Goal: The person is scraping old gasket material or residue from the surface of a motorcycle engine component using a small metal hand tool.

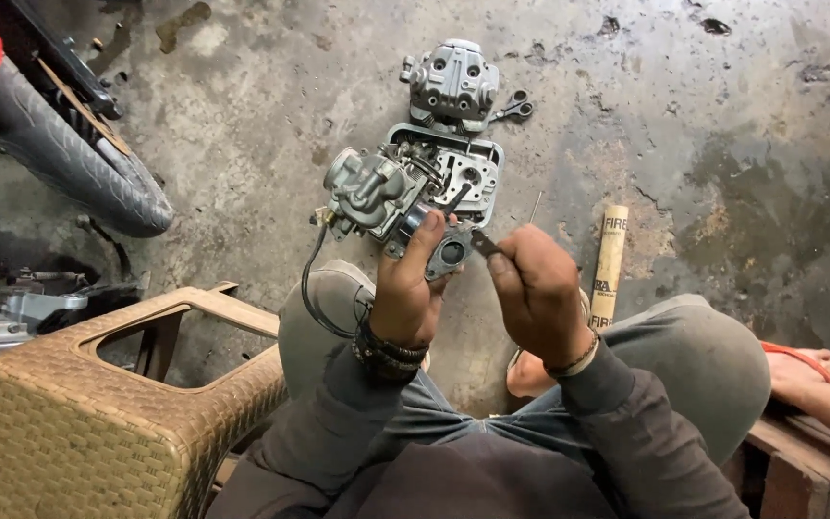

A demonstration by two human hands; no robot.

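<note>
The person's left hand [405, 293] holds a grey motorcycle carburetor [377, 197] up over the knees, fingers wrapped around its lower body and the thumb pressed up against the side of the casting. A black cable [311, 288] hangs from the carburetor's near end and loops down just beside the left wrist. The right hand [540, 293] sits close to the right of it, thumb and forefinger pinched shut on a small dark tool [483, 242] whose tip points toward the round opening just beyond the left thumb. A thin metal rod [535, 206] shows just past the right fingertips; whether it is held or lies on the floor cannot be told.

Directly beyond the fingers, on the stained concrete floor [684, 144], lie a cylinder head [468, 173] and, farther out, a cylinder head cover [453, 82] with a small wrench [513, 109] beside it.

The likeliest trouble is a slip: the carburetor is gripped one-handed from below, so a hard push from the tool could twist it out of the fingers and drop it onto the head beneath. A small part freed at the opening could also fall between the knees and be lost against the dark, patchy floor. The dangling cable could catch the left wrist and tug the body off line.
</note>
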